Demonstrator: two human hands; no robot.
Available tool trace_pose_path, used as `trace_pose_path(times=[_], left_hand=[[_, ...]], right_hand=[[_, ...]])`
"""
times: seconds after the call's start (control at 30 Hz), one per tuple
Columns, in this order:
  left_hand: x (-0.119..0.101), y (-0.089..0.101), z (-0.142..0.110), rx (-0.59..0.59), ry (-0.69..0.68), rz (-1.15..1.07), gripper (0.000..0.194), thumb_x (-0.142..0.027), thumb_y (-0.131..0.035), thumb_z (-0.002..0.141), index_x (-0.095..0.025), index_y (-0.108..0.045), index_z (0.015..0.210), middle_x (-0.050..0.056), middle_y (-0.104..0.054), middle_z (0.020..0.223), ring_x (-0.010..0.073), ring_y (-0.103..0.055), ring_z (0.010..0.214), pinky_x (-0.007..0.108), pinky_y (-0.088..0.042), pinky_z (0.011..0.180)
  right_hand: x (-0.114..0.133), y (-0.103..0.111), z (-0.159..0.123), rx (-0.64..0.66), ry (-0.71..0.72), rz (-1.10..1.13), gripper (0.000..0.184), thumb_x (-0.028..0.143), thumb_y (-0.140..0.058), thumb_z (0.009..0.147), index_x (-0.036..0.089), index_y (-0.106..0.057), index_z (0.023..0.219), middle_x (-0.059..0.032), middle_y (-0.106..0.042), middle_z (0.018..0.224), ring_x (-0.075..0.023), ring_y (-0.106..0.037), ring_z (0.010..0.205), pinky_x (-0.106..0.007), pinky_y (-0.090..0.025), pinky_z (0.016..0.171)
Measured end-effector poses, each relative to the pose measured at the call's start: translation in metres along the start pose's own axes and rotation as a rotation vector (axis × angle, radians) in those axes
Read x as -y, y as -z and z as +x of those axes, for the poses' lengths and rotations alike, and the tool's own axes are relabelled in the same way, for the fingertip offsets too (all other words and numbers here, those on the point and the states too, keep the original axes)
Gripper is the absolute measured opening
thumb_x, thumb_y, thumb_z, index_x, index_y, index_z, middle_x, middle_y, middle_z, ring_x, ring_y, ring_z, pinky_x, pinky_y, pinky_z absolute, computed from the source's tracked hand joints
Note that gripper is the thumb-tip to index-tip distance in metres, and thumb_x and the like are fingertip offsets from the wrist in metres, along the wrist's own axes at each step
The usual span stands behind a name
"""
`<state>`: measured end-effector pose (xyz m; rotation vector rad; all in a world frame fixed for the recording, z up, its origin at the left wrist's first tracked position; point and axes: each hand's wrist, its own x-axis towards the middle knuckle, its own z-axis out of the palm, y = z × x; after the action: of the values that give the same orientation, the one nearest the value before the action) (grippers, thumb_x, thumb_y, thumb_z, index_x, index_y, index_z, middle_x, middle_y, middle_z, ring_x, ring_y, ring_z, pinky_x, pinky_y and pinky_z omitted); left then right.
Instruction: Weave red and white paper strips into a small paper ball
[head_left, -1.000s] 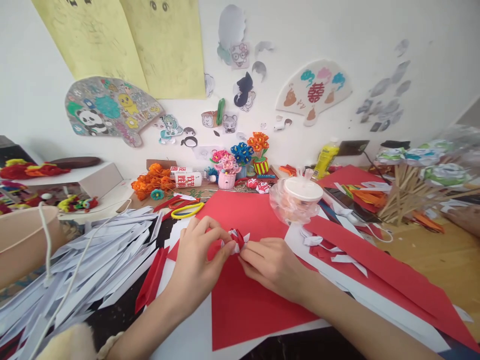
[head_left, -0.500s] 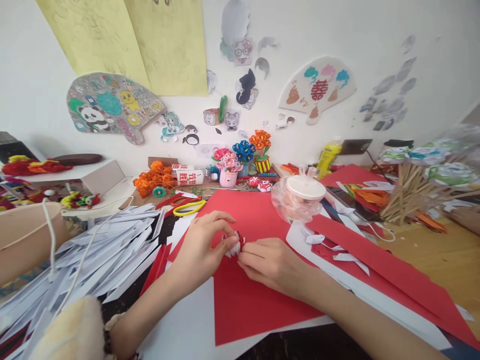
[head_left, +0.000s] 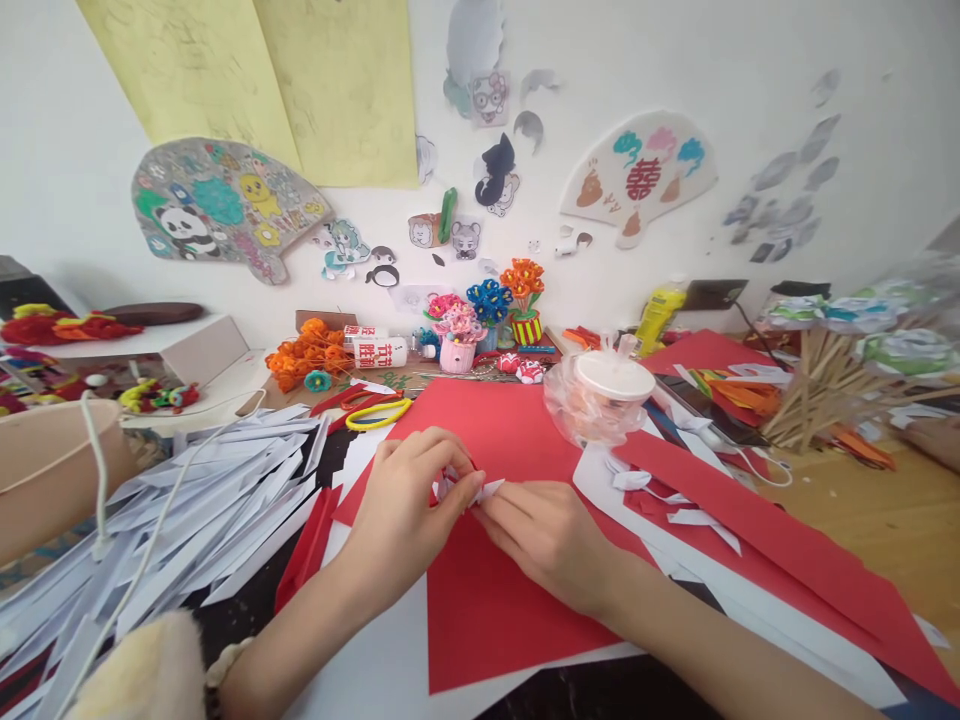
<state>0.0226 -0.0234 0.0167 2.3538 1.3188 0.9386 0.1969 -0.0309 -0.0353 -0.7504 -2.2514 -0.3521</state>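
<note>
Between my hands is a small folded paper piece point(head_left: 489, 490) in red and white, mostly hidden by my fingers. My left hand point(head_left: 412, 500) pinches it between thumb and curled fingers. From the other side, the fingertips of my right hand point(head_left: 551, 535) are closed on its right edge, where a white point sticks out. Both hands are over a large sheet of red paper point(head_left: 510, 640), which lies on white paper point(head_left: 360, 650). To the left is a pile of folded white paper strips point(head_left: 232, 500), with folded red strips point(head_left: 307, 545) closer to my left wrist.
Yellow-handled scissors point(head_left: 379, 412) lie beyond my left hand. A lidded cup in a plastic bag point(head_left: 604, 390) stands behind my right hand. Red paper strips point(head_left: 757, 520) and white scraps cover the right side. Handmade flowers point(head_left: 457, 325) line the wall; another person's hand point(head_left: 934, 435) shows at far right.
My fingers have shifted around the paper piece, turning it; its white point shows on the right again. The surrounding things stay put while the view shifts slightly.
</note>
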Motion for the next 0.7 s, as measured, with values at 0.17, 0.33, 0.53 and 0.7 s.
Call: trace_pose_path(times=[0.17, 0.33, 0.53, 0.7], left_hand=[[-0.003, -0.002, -0.003, -0.004, 0.050, 0.001, 0.019, -0.024, -0.055, 0.090, -0.020, -0.056, 0.071, 0.000, -0.063, 0.090, 0.0165, -0.058, 0.077, 0.035, -0.035, 0.077], [-0.002, -0.002, -0.003, -0.008, 0.087, -0.008, 0.019, -0.020, -0.057, 0.088, -0.019, -0.057, 0.069, -0.001, -0.060, 0.089, 0.0137, -0.055, 0.069, 0.034, -0.037, 0.074], [-0.001, 0.004, 0.000, 0.036, 0.100, -0.128, 0.017, -0.020, -0.056, 0.087, -0.019, -0.056, 0.069, 0.001, -0.061, 0.086, 0.0155, -0.057, 0.074, 0.031, -0.042, 0.072], [0.002, 0.011, 0.001, 0.058, 0.054, -0.216, 0.015, -0.024, -0.055, 0.087, -0.020, -0.058, 0.073, 0.000, -0.062, 0.079, 0.0155, -0.057, 0.074, 0.028, -0.044, 0.070]], right_hand=[[0.003, 0.002, 0.002, -0.052, 0.166, -0.147, 0.036, 0.000, -0.044, 0.091, 0.016, -0.054, 0.060, 0.0000, -0.048, 0.053, -0.0126, -0.038, 0.048, -0.029, -0.025, 0.047], [0.007, 0.002, 0.003, -0.070, 0.194, -0.175, 0.037, 0.003, -0.044, 0.091, 0.016, -0.053, 0.059, 0.0005, -0.047, 0.052, -0.0121, -0.036, 0.047, -0.029, -0.024, 0.046], [0.012, -0.001, 0.002, -0.069, 0.090, -0.028, 0.036, 0.009, -0.044, 0.092, 0.017, -0.052, 0.058, 0.0010, -0.048, 0.052, -0.0115, -0.040, 0.047, -0.028, -0.029, 0.046], [0.009, 0.005, 0.006, -0.097, -0.151, 0.140, 0.024, 0.018, -0.047, 0.094, 0.016, -0.058, 0.073, 0.0003, -0.057, 0.061, -0.0108, -0.049, 0.052, -0.024, -0.035, 0.050]])
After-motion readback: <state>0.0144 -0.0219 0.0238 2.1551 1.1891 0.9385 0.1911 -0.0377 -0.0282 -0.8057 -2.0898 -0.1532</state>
